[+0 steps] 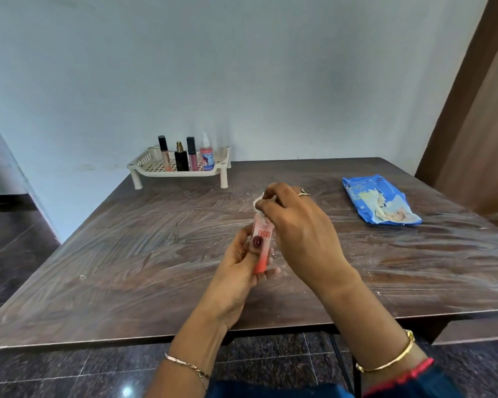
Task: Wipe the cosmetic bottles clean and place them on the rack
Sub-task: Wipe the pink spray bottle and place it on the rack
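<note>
Four bottles stand on the rack. Over the table, left hand clamps a pink bottle; right hand pinches a wipe at its top (wiping unfinished). No others visible.

Brown table smeared with whitish streaks. Pale blue wall behind. Dark tiled floor. Wooden door at right.
</note>
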`<state>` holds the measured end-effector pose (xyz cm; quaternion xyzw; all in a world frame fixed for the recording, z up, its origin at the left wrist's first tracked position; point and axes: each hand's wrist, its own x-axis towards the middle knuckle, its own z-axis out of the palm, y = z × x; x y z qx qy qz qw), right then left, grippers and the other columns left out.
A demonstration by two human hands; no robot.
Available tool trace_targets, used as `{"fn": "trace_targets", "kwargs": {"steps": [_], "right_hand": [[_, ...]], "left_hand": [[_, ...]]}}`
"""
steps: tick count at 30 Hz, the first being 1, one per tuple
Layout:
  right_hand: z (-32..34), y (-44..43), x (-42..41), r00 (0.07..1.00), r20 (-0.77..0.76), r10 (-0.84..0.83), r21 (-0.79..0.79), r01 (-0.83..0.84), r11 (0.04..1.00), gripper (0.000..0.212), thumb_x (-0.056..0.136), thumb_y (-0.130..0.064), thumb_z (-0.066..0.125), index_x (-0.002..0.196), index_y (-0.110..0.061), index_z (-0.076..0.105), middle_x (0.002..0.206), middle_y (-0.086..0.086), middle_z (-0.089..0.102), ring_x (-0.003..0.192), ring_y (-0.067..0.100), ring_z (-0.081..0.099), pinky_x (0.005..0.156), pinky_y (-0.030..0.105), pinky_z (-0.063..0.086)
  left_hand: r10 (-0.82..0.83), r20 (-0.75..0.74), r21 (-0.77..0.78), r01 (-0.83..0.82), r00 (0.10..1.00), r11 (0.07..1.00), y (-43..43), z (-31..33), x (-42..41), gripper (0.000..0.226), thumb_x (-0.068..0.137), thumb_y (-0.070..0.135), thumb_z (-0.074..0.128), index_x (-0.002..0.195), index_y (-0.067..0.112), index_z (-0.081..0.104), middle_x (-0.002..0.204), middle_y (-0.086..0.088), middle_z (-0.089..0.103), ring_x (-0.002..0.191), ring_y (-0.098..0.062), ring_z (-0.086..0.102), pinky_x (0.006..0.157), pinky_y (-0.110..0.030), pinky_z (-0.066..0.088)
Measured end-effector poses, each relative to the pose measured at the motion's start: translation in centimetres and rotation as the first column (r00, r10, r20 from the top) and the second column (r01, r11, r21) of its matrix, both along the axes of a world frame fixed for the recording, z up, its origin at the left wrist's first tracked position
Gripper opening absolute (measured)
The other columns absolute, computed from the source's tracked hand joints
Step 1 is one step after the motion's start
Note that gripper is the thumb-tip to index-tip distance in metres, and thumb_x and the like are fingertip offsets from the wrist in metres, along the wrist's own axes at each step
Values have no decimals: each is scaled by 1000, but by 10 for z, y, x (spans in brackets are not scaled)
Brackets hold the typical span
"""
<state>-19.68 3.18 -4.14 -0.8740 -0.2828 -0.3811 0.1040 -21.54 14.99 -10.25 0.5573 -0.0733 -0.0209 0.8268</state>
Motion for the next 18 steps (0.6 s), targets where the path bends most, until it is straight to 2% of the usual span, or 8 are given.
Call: {"fn": "trace_targets", "kwargs": {"steps": [2,6,8,10,11,15,17,18], "right_hand": [[1,1,-4,1000,6,-29,-89,30,996,29,63,0,81,89,-8,71,103,6,63,81,20,59,50,21,41],[-6,-5,-1,999,-8,-47,-190,44,981,32,61,1,80,91,-9,71,105,5,62,89,21,59,53,24,47],[-6,-9,5,998,26,-64,-223,68,972,25,69,0,72,92,-8,70,102,7,63,91,23,58,62,30,50],[-5,-10,7,991,39,-124,-234,130,964,12,79,-7,63,89,-10,68,96,7,64,88,24,57,68,35,49],[-5,-11,8,987,23,-162,-218,163,962,11,82,-12,57,86,-11,67,92,6,63,84,23,57,68,35,47],[-6,-16,14,957,-251,-145,11,152,988,27,88,-25,40,67,-20,55,69,-3,56,67,17,49,60,31,35],[-7,-20,19,874,-484,45,255,92,963,34,94,-27,40,63,-19,51,60,-5,49,59,13,44,57,29,29],[-8,-21,19,796,-572,200,416,71,906,34,97,-27,42,68,-16,56,60,-5,49,56,11,41,56,27,29]], "left_hand": [[15,47,113,-20,999,993,6,0,2,32,94,29,49,123,18,55,85,-5,53,82,-22,51,81,-34,53],[53,116,378,-94,992,921,15,5,3,30,98,33,44,128,30,50,83,3,56,81,-13,54,87,-35,50],[58,166,531,-139,984,836,18,5,6,40,95,43,43,134,33,44,104,3,63,99,-13,58,97,-37,45],[72,224,640,-203,972,742,19,6,9,41,97,39,43,138,30,41,132,6,56,120,-9,51,106,-35,39],[76,250,658,-227,965,718,19,8,10,40,98,34,44,137,28,42,137,8,51,123,-6,48,107,-33,37],[74,295,678,-263,953,687,15,11,6,38,98,29,46,135,27,43,132,11,49,120,-5,46,103,-27,37],[102,307,680,-293,946,672,16,12,4,40,97,33,45,137,29,41,129,15,48,120,-4,45,101,-26,35],[121,316,686,-315,941,656,18,15,4,41,98,33,44,138,29,40,126,17,46,119,-3,44,100,-25,34]]}}
